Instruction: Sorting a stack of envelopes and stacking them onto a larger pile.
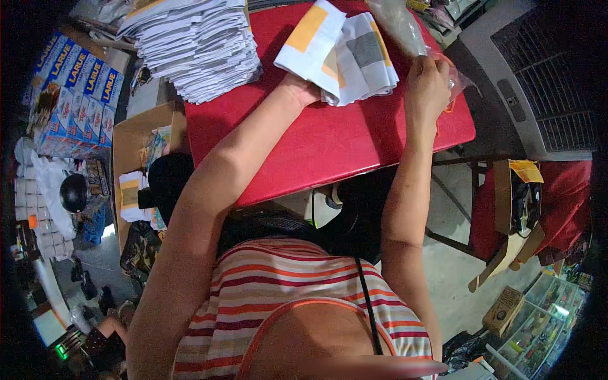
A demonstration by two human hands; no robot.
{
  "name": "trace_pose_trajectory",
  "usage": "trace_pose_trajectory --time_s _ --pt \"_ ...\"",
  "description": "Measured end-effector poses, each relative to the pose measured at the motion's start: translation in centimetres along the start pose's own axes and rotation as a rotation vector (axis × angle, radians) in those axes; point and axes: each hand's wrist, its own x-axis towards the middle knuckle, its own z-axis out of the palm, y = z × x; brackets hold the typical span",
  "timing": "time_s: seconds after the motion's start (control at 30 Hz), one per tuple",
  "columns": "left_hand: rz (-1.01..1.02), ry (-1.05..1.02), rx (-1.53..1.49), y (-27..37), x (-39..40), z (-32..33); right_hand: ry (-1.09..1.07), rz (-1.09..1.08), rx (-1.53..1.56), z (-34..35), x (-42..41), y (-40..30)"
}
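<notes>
My left hand [302, 89] grips a folded white cloth [308, 40] with yellow and grey printed blocks; most of its fingers are hidden beneath the fabric. Folds of the same pattern [368, 57] spread right beside it, and I cannot tell if they are one piece or two. My right hand [429, 80] pinches a clear plastic bag [403, 28] near the table's right edge, with part of the bag on both sides of the fingers. A tall pile of folded white cloths [199, 52] stands at the far left of the red tabletop [323, 152].
An open cardboard box [137, 123] with more folded pieces stands left of the table. Beer cartons [78, 80] are stacked beyond it. On the right are a grey metal panel [522, 76], a cardboard box [503, 204] on a red seat, and a clear-topped case [546, 318].
</notes>
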Motion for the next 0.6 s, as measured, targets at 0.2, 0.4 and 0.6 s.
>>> trace_pose_trajectory --time_s 0.2,0.4,0.6 --pt "-0.018 -0.087 -0.091 -0.9 1.9 -0.2 -0.039 -0.056 0.271 -1.7 0.4 -1.3" --pt "-0.168 -0.227 -0.064 1.6 -2.0 -3.9 -0.387 0.007 0.437 0.3 -2.1 -0.7" --pt "0.111 0.123 0.078 4.2 -12.3 -0.5 -0.407 0.133 0.638 -3.3 -2.7 -2.4"
